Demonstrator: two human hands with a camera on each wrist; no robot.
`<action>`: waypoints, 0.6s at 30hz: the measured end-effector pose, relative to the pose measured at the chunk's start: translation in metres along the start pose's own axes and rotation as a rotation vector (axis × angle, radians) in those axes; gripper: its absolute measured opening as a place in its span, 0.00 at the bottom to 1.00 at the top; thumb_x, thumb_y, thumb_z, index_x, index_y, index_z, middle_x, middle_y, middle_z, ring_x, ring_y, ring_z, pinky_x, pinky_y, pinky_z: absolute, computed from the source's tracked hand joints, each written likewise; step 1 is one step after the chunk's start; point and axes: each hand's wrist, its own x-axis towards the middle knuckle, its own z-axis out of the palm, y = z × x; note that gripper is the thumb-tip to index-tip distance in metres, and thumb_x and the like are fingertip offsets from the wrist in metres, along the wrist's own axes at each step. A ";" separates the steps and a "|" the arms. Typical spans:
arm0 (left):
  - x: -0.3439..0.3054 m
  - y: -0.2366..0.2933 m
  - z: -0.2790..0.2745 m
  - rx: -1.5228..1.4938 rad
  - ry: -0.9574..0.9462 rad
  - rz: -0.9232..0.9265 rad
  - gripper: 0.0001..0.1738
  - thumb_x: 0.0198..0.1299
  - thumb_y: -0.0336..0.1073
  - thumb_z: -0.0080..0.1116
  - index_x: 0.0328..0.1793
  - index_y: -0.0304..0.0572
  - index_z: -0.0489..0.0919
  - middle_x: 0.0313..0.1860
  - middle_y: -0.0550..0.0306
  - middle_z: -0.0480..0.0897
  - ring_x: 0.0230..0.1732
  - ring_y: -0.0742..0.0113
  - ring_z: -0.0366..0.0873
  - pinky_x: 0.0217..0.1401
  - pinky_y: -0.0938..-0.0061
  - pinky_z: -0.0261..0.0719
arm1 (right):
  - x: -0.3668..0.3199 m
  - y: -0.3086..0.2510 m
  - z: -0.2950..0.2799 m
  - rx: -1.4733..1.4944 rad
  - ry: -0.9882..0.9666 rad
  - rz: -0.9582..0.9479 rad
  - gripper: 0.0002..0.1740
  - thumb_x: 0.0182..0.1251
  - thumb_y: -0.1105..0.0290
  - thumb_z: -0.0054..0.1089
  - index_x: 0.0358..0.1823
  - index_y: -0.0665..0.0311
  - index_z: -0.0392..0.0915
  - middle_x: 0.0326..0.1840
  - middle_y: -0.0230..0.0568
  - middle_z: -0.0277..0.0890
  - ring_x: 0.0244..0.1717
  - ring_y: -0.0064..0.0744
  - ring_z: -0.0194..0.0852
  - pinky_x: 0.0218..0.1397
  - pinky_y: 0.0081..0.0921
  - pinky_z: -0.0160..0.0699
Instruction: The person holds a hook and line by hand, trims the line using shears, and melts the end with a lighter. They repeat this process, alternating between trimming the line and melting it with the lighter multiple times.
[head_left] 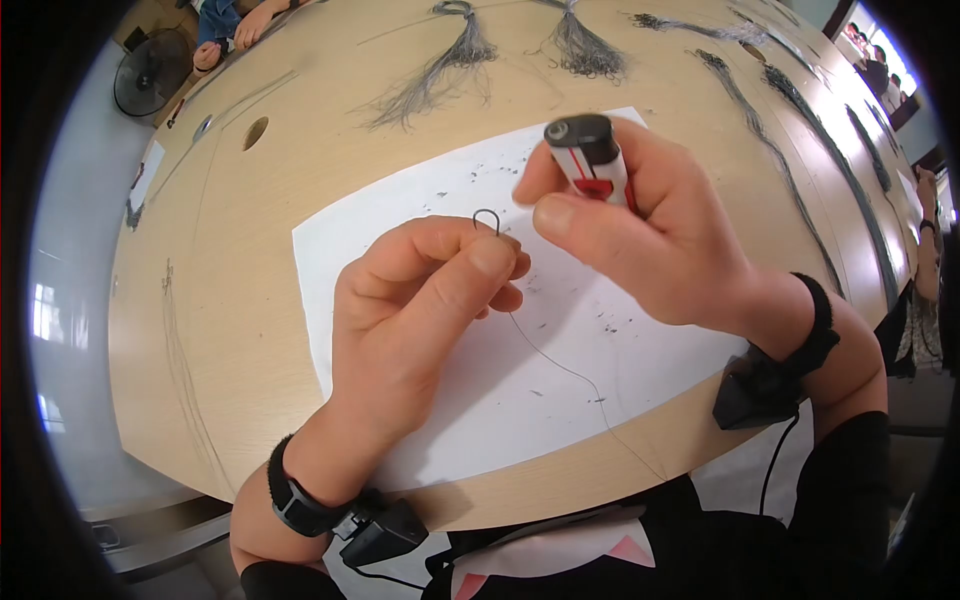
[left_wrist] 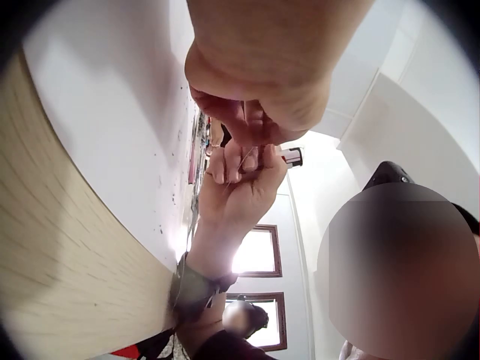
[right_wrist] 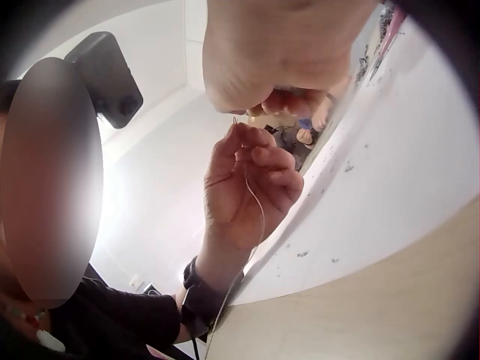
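In the head view, my left hand [head_left: 410,310] pinches a dark fishing hook [head_left: 487,212] between thumb and forefinger, its curved bend standing up above the fingertips. A thin fishing line [head_left: 560,366] trails from below those fingers over the paper to the table's near edge. My right hand [head_left: 665,235] grips a white, red and black lighter [head_left: 592,165], top end up, just right of the hook and apart from it. No flame shows. In the right wrist view, the pale line [right_wrist: 261,214] hangs down across the left palm.
A white paper sheet [head_left: 450,435] with scattered dark bits lies under both hands on the wooden table [head_left: 240,300]. Bundles of lines with hooks [head_left: 592,45] lie at the far side, and long dark strands [head_left: 840,165] at the right. Another person's hands [head_left: 250,28] are at far left.
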 end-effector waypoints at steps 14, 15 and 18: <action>0.001 -0.001 -0.004 0.037 -0.073 -0.032 0.06 0.57 0.33 0.45 0.36 0.40 0.71 0.34 0.57 0.75 0.31 0.73 0.71 0.35 0.82 0.69 | -0.001 -0.002 -0.001 0.069 -0.159 0.096 0.26 0.63 0.50 0.29 0.21 0.65 0.65 0.16 0.29 0.60 0.17 0.14 0.50 0.20 0.12 0.51; 0.001 -0.001 -0.004 0.034 -0.067 -0.028 0.06 0.57 0.33 0.45 0.36 0.40 0.71 0.34 0.57 0.75 0.32 0.73 0.71 0.35 0.82 0.70 | 0.000 -0.003 -0.001 0.065 -0.161 0.094 0.26 0.63 0.50 0.29 0.21 0.65 0.65 0.16 0.29 0.60 0.17 0.14 0.50 0.20 0.12 0.51; 0.000 -0.002 -0.001 -0.050 -0.016 -0.017 0.06 0.53 0.32 0.52 0.35 0.37 0.74 0.31 0.58 0.76 0.29 0.76 0.72 0.33 0.84 0.69 | 0.000 -0.007 -0.002 0.113 -0.114 0.213 0.29 0.61 0.48 0.37 0.23 0.71 0.71 0.17 0.31 0.64 0.21 0.16 0.56 0.22 0.14 0.56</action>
